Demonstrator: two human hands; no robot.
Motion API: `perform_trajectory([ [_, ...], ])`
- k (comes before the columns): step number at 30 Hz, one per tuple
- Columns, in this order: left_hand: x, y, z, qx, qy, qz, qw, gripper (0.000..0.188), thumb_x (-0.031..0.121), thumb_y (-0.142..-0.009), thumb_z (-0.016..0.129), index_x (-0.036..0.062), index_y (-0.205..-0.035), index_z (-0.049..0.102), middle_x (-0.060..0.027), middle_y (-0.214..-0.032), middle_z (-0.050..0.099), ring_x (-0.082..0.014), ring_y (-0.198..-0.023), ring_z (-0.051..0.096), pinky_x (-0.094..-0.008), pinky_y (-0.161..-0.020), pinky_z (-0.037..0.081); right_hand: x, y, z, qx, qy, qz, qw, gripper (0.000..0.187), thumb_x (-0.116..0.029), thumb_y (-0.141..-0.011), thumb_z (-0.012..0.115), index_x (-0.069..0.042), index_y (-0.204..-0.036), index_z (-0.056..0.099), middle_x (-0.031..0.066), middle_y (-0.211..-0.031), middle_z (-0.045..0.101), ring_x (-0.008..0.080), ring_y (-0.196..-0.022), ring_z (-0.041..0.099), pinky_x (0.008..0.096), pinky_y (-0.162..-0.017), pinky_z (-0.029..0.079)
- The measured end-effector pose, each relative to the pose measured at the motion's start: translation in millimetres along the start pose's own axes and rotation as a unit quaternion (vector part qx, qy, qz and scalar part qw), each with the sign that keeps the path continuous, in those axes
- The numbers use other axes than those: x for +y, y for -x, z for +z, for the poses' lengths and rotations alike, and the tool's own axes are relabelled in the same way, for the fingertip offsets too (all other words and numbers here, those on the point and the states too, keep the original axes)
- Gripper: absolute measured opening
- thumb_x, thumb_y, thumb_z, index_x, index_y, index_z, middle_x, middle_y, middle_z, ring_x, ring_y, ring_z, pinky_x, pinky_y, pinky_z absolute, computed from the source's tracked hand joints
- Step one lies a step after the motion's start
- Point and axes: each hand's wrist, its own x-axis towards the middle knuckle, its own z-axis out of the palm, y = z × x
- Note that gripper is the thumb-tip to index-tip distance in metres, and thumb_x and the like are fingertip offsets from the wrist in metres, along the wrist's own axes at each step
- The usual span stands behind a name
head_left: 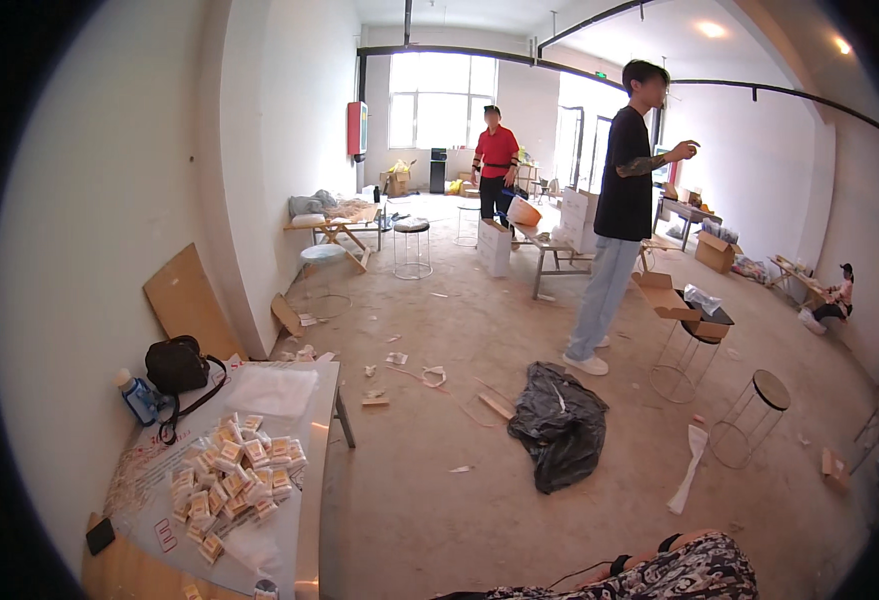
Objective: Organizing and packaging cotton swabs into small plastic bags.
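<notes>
Neither my left hand nor my right hand shows. At the bottom edge, right of centre, lies a black-and-white patterned sleeve, with a strip of bare arm and black straps beside it; whose it is I cannot tell, and no fingers are visible there. On a table at the lower left is a heap of small wrapped packets, whitish and tan. Clear plastic bags lie flat behind the heap. A dark handbag with a strap and a blue bottle stand near the wall.
A black plastic bag is spread on the littered floor. Stools and an opened carton stand at right. One person in a black shirt stands ahead, another in red farther back; a third sits at far right.
</notes>
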Motion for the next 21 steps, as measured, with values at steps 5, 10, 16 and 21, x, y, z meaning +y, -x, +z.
perform_trajectory([
  [5,-4,0,-1,-0.018,-0.02,-0.014,1.0,0.026,0.02,-0.082,0.058,-0.0052,-0.087,0.063,-0.0281,-0.095,0.06,-0.0445,-0.097,0.052,-0.0541,-0.091,0.039,16,-15,-1,-0.016,-0.016,0.006,1.0,0.07,-0.059,-0.093,0.05,-0.003,-0.136,0.048,0.0053,-0.13,0.055,0.0187,-0.115,0.053,0.0359,-0.097,0.043],
  [10,4,0,-5,-0.005,-0.003,0.004,1.0,0.027,0.021,-0.083,0.059,-0.0047,-0.089,0.062,-0.0273,-0.096,0.06,-0.044,-0.096,0.052,-0.0537,-0.091,0.039,25,-29,-3,-0.03,-0.032,0.009,0.999,0.07,-0.059,-0.093,0.05,-0.003,-0.135,0.048,0.0049,-0.129,0.056,0.0183,-0.115,0.053,0.0357,-0.097,0.043],
  [16,-9,4,6,0.032,-0.002,0.023,0.999,0.025,0.02,-0.084,0.059,-0.0042,-0.091,0.062,-0.0275,-0.098,0.06,-0.0445,-0.099,0.051,-0.054,-0.093,0.038,27,-45,-7,-0.051,-0.046,0.015,0.998,0.069,-0.058,-0.094,0.05,-0.003,-0.135,0.049,0.0044,-0.129,0.056,0.0179,-0.114,0.053,0.0353,-0.097,0.043],
  [21,0,1,-1,0.0,0.02,0.017,1.0,0.024,0.019,-0.084,0.058,-0.0041,-0.091,0.062,-0.0273,-0.098,0.06,-0.0447,-0.1,0.051,-0.0544,-0.093,0.038,34,-56,-10,-0.062,-0.061,0.019,0.996,0.068,-0.058,-0.094,0.049,-0.003,-0.135,0.049,0.004,-0.128,0.056,0.0175,-0.113,0.054,0.035,-0.096,0.043],
])
